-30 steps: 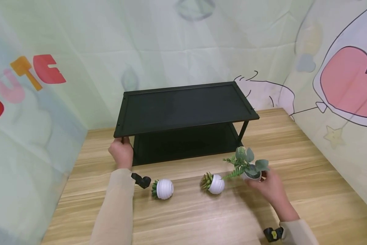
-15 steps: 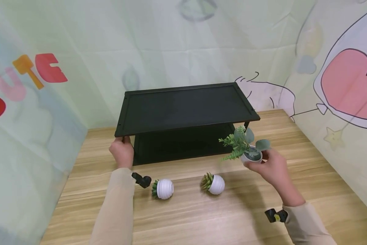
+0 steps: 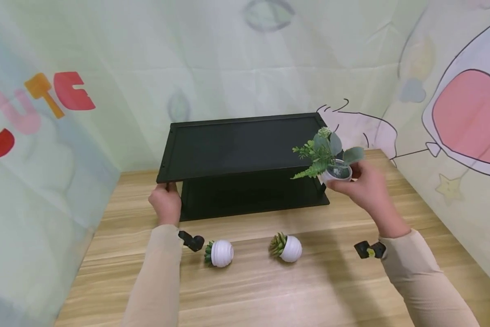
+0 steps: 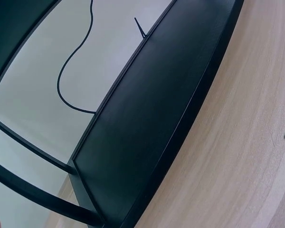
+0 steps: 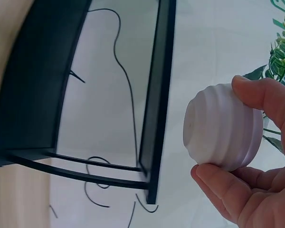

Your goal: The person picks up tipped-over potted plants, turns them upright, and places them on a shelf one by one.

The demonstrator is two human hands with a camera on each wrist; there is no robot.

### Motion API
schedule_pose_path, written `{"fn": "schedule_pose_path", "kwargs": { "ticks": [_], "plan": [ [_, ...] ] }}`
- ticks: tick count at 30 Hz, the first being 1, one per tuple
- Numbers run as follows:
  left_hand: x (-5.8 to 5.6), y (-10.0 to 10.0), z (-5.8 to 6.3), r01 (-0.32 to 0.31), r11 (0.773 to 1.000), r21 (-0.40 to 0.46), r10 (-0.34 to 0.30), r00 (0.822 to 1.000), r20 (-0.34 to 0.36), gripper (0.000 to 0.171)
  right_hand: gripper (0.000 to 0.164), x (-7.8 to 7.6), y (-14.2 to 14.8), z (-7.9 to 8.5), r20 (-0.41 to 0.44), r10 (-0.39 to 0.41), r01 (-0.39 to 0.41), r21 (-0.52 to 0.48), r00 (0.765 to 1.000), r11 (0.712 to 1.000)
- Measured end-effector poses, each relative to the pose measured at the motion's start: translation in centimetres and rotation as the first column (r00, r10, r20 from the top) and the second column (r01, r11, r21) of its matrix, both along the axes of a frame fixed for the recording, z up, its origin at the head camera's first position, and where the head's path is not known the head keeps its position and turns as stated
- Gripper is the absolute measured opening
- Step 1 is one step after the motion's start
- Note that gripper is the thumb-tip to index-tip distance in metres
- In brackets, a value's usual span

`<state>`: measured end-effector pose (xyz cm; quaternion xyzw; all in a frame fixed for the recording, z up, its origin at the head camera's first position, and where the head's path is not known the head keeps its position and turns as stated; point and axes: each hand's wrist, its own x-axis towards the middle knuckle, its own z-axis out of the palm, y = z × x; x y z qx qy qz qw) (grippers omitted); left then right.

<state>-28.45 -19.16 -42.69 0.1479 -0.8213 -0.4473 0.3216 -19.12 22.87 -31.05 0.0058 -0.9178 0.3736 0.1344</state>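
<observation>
A black two-tier shelf (image 3: 245, 144) stands at the back of the table. My left hand (image 3: 165, 204) grips its left side, just under the front corner of the top board. In the left wrist view the shelf's lower board (image 4: 137, 109) and its left posts (image 4: 42, 194) show, with only a sliver of fingers at the edge. My right hand (image 3: 365, 188) pinches a white ribbed pot (image 5: 223, 126) between thumb and fingers, with a leafy artificial plant (image 3: 320, 154) in it. Held in the air, the pot overlaps the shelf's front right corner in the head view.
Two small succulents in white ribbed pots lie on their sides on the wooden table (image 3: 245, 290): the left succulent (image 3: 221, 253) and the right succulent (image 3: 290, 249). Printed cloth (image 3: 138, 91) hangs behind the shelf and along both sides.
My right hand has lifted the potted plant from near the right succulent up and forward to the height of the shelf's top board. My left hand stays at the shelf's left side.
</observation>
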Motion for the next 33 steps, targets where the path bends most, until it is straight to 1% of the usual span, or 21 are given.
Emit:
{"fn": "schedule_pose_path", "kwargs": {
  "ticks": [4,7,9,14,19,22,27,33],
  "plan": [
    [0.1,0.0,0.1,0.002,1.0,-0.003,-0.002,1.0,0.003,0.023,0.051,-1.3,-0.2,1.0,0.013,-0.01,0.01,0.02,1.0,1.0],
    [0.1,0.0,0.1,0.004,1.0,-0.013,-0.004,1.0,0.004,0.023,0.051,-2.1,-0.4,1.5,0.041,-0.027,0.025,0.036,0.999,0.999],
    [0.1,0.1,0.1,0.006,1.0,-0.016,-0.006,1.0,0.008,0.023,0.05,-2.8,-0.6,1.7,0.042,-0.026,0.024,0.044,0.999,0.999],
    [0.1,0.1,0.2,0.008,1.0,-0.014,-0.007,1.0,0.027,0.024,0.049,-4.4,-0.8,1.9,0.04,-0.025,0.023,0.054,0.999,0.998],
    [0.3,0.0,0.2,0.005,1.0,-0.01,-0.004,0.999,0.046,0.024,0.049,-5.9,-1.3,2.0,0.066,-0.031,0.029,0.038,0.997,0.999],
    [0.3,0.0,0.2,0.008,1.0,-0.009,-0.007,0.998,0.06,0.025,0.052,-6.8,-1.5,2.0,0.099,-0.032,0.031,0.016,0.995,0.999],
    [0.3,-0.1,0.2,0.009,1.0,-0.009,-0.008,0.998,0.067,0.025,0.058,-7.9,-1.7,2.1,0.159,-0.049,0.049,0.007,0.986,0.999],
    [0.4,-0.1,0.3,0.015,1.0,-0.003,-0.015,0.998,0.058,0.025,0.059,-8.9,-1.6,1.9,0.178,-0.072,0.07,0.019,0.981,0.997]
  ]
}}
